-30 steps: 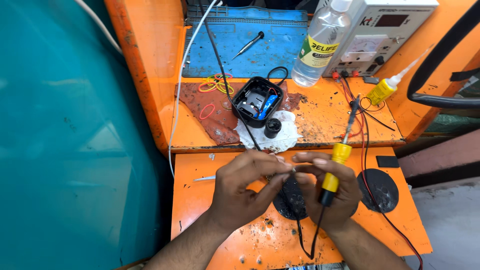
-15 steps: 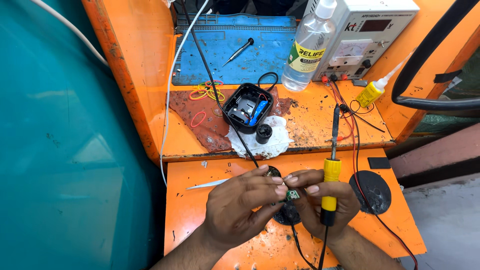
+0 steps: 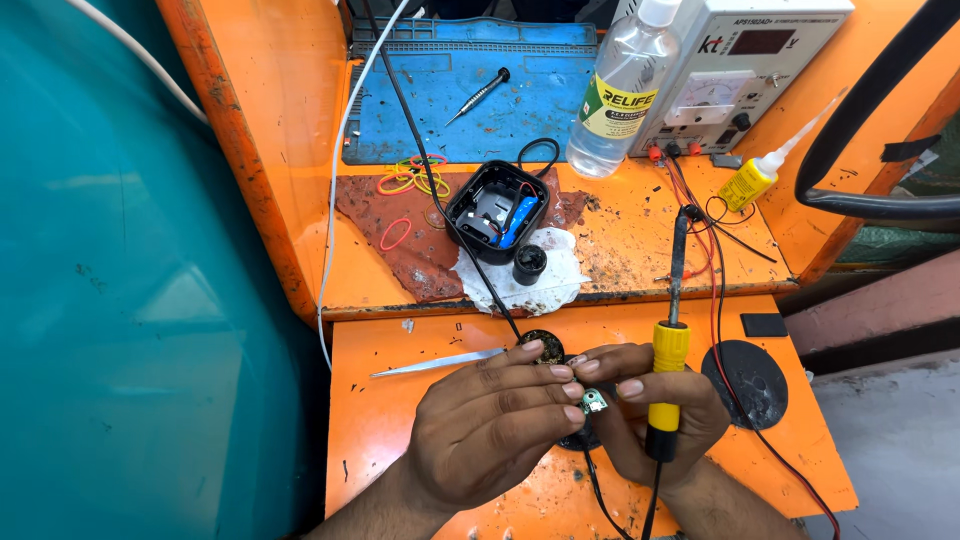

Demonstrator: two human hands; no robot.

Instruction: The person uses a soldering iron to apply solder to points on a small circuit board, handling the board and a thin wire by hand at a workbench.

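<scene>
My left hand (image 3: 490, 425) and my right hand (image 3: 650, 415) meet over the lower orange shelf (image 3: 400, 440). Between the fingertips of both sits a tiny green circuit board (image 3: 594, 402). My right hand also grips a soldering iron with a yellow handle (image 3: 666, 385), its dark shaft pointing up and away. A black round part (image 3: 541, 346) shows just behind my left fingers. A black cable (image 3: 440, 190) runs from there up across the bench.
An open black case with a blue cell (image 3: 497, 211) and a black cap (image 3: 529, 264) lie on white paper on the upper shelf. Behind stand a clear bottle (image 3: 623, 90), a white power supply (image 3: 735, 70), a yellow glue bottle (image 3: 752, 180), a blue mat with screwdriver (image 3: 478, 95). Tweezers (image 3: 435, 362) lie left; a black disc (image 3: 757, 378) right.
The soldering iron has swung more upright in my right hand. Both hands stay together on the small board, shifted slightly lower in view.
</scene>
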